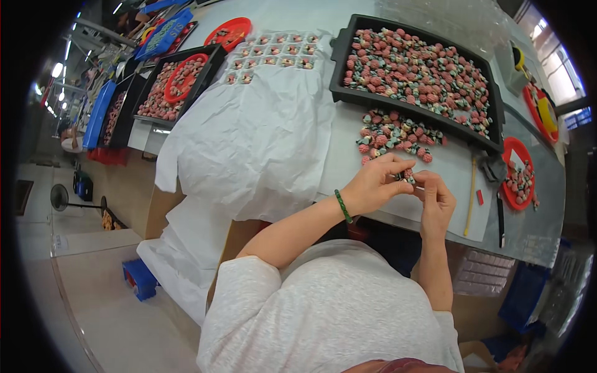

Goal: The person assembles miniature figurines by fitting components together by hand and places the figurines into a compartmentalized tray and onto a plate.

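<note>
My left hand [376, 186], with a green beaded bracelet [342, 206] on its wrist, pinches a small pink and pale green figurine [408, 175] with a bumpy surface. The fingertips of my right hand [436, 202] close on the same piece from the other side. Much of it is hidden behind my fingers. Just beyond my hands, a loose pile of similar figurines [398, 133] lies on the white-covered table [339, 140]. Behind the pile stands a black tray [415, 107] heaped with many more.
White paper [249, 143] spreads across the left, with rows of figurines in small compartments [273, 51] at its far end. At right lie a yellow stick [471, 196], a red block [480, 197], a black tool [500, 221] and a red bowl [507, 198]. Another black tray [217, 61] stands left.
</note>
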`<state>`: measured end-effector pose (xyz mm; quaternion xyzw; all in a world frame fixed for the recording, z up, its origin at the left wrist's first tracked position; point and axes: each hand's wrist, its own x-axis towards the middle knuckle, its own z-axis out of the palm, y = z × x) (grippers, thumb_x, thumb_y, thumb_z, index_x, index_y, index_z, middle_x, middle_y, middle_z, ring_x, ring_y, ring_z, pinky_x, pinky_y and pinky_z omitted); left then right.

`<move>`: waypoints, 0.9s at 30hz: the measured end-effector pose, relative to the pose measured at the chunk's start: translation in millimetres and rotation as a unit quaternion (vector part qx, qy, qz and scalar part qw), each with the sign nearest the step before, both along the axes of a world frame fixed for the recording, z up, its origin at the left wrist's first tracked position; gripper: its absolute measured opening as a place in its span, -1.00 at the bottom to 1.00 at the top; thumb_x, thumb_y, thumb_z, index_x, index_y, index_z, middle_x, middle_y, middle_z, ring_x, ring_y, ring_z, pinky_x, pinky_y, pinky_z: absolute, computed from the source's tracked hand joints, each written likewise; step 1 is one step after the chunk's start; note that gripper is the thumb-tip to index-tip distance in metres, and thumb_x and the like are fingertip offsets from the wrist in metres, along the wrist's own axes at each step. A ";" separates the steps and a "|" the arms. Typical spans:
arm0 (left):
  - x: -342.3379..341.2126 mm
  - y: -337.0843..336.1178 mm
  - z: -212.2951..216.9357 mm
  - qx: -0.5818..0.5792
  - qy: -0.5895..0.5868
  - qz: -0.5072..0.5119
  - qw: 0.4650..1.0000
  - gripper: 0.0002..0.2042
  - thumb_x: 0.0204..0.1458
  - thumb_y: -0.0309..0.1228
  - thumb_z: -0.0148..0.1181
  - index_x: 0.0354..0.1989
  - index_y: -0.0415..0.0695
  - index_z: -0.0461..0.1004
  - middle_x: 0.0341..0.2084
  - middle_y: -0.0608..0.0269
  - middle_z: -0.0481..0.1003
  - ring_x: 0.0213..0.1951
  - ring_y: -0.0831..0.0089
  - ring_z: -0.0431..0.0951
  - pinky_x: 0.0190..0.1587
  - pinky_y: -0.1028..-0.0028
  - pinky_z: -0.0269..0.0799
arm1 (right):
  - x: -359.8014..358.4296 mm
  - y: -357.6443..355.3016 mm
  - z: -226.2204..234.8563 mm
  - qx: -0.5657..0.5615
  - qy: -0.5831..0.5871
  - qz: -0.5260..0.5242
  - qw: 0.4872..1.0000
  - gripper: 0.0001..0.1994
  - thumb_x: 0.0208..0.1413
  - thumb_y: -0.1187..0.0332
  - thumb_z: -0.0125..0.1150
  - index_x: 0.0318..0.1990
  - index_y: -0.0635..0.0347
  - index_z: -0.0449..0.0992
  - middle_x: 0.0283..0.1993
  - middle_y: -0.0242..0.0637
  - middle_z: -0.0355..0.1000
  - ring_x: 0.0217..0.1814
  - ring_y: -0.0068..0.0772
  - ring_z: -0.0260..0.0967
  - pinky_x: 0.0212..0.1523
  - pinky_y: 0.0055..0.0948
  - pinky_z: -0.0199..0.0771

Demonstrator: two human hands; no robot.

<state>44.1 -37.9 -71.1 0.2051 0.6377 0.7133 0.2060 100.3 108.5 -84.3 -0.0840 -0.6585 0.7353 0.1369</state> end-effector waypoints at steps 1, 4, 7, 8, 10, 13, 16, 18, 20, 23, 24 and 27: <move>-5.5 -8.5 4.2 -0.062 0.066 -0.007 0.996 -0.62 -0.06 -0.59 0.13 0.00 -0.25 0.34 -0.21 0.25 0.32 -0.21 0.57 0.39 -0.19 0.61 0.38 | -0.7 -0.3 1.5 -0.025 0.012 0.008 1.000 -0.83 0.12 0.42 0.02 -0.28 0.39 0.45 -0.24 -0.24 0.38 -0.29 -0.54 0.35 -0.28 -0.53 0.45; -58.6 -55.6 28.6 -0.098 0.182 0.177 0.962 -0.64 -0.13 -0.43 0.22 -0.10 -0.25 0.41 -0.33 0.14 0.42 -0.31 0.42 0.44 -0.26 0.51 0.37 | 1.4 9.8 -3.4 0.100 0.024 -0.010 0.995 -0.81 0.15 0.39 -0.03 -0.27 0.37 0.45 -0.21 -0.27 0.35 -0.27 -0.55 0.33 -0.26 -0.58 0.40; -140.9 -130.2 29.1 -0.286 0.328 0.362 0.825 -0.77 -0.17 -0.44 0.21 -0.33 -0.30 0.45 -0.46 0.02 0.45 -0.38 0.23 0.46 -0.31 0.36 0.37 | 6.5 17.0 -12.2 0.169 0.028 -0.040 0.984 -0.82 0.14 0.40 -0.01 -0.27 0.36 0.45 -0.22 -0.28 0.35 -0.28 -0.56 0.32 -0.27 -0.61 0.36; -160.7 -154.6 23.8 -0.373 0.337 0.380 0.777 -0.78 -0.17 -0.42 0.19 -0.36 -0.29 0.45 -0.48 0.00 0.44 -0.39 0.16 0.45 -0.32 0.31 0.36 | 6.2 16.8 -15.9 0.167 0.019 -0.046 0.985 -0.82 0.14 0.40 -0.01 -0.27 0.35 0.45 -0.23 -0.29 0.35 -0.29 -0.56 0.31 -0.27 -0.63 0.35; -188.7 -185.4 0.8 -0.478 0.328 0.390 0.715 -0.78 -0.18 -0.40 0.19 -0.39 -0.28 0.44 -0.52 -0.02 0.44 -0.39 0.07 0.43 -0.32 0.23 0.33 | 5.3 15.6 -23.3 0.174 0.024 -0.044 0.983 -0.82 0.14 0.40 -0.01 -0.27 0.35 0.45 -0.24 -0.29 0.35 -0.29 -0.57 0.31 -0.27 -0.63 0.35; -207.0 -190.0 -26.9 -0.537 0.296 0.363 0.701 -0.77 -0.15 -0.36 0.17 -0.38 -0.27 0.44 -0.50 0.00 0.45 -0.34 0.05 0.42 -0.27 0.21 0.31 | 4.8 18.7 -30.0 0.193 0.022 -0.050 0.980 -0.83 0.13 0.42 0.00 -0.28 0.36 0.45 -0.25 -0.29 0.35 -0.31 -0.58 0.31 -0.27 -0.63 0.35; -217.6 -191.7 -47.6 -0.612 0.337 0.332 0.634 -0.74 -0.07 -0.27 0.08 -0.35 -0.26 0.44 -0.35 0.02 0.45 -0.21 0.04 0.39 -0.15 0.18 0.26 | 3.1 22.8 -32.5 0.211 0.021 -0.058 0.976 -0.85 0.12 0.45 0.01 -0.29 0.37 0.45 -0.27 -0.30 0.35 -0.33 -0.58 0.30 -0.29 -0.64 0.35; -214.2 -190.7 -54.9 -0.664 0.392 0.333 0.543 -0.63 0.04 -0.15 -0.09 -0.22 -0.25 0.41 -0.11 0.01 0.37 -0.01 0.00 0.26 0.00 0.10 0.15 | 2.5 23.4 -34.9 0.231 0.036 -0.057 0.971 -0.88 0.10 0.49 0.02 -0.30 0.38 0.45 -0.30 -0.30 0.35 -0.36 -0.60 0.29 -0.33 -0.65 0.32; -203.2 -185.3 -51.2 -0.676 0.398 0.328 0.527 -0.55 0.10 -0.09 -0.20 -0.12 -0.25 0.37 0.01 -0.01 0.29 0.10 -0.02 0.17 0.07 0.05 0.07 | 5.4 21.6 -34.0 0.228 0.043 -0.062 0.971 -0.88 0.10 0.49 0.02 -0.30 0.38 0.45 -0.30 -0.29 0.35 -0.37 -0.60 0.28 -0.34 -0.65 0.32; -200.0 -188.7 -56.6 -0.702 0.300 0.270 0.587 -0.43 0.12 0.00 -0.33 0.07 -0.27 0.20 0.13 -0.04 0.15 0.19 -0.03 0.01 0.15 0.00 -0.09 | 4.0 20.7 -38.1 0.205 0.040 -0.051 0.977 -0.87 0.10 0.49 0.01 -0.29 0.38 0.45 -0.31 -0.29 0.36 -0.37 -0.61 0.28 -0.35 -0.65 0.32; -199.0 -187.5 -50.4 -0.701 0.282 0.262 0.601 -0.41 0.13 0.01 -0.36 0.10 -0.28 0.16 0.14 -0.08 0.12 0.20 -0.04 -0.01 0.16 0.01 -0.12 | 5.0 20.9 -37.8 0.189 0.042 -0.050 0.980 -0.87 0.11 0.48 0.01 -0.28 0.38 0.45 -0.31 -0.30 0.36 -0.37 -0.61 0.29 -0.35 -0.65 0.32; -186.9 -168.9 -39.1 -0.685 0.324 0.304 0.578 -0.40 0.14 -0.01 -0.35 0.13 -0.32 0.11 0.15 -0.15 0.08 0.22 -0.05 -0.04 0.19 0.04 -0.16 | 12.5 23.3 -38.8 0.193 0.024 -0.054 0.979 -0.84 0.12 0.46 -0.01 -0.24 0.37 0.44 -0.32 -0.30 0.38 -0.36 -0.61 0.31 -0.35 -0.66 0.33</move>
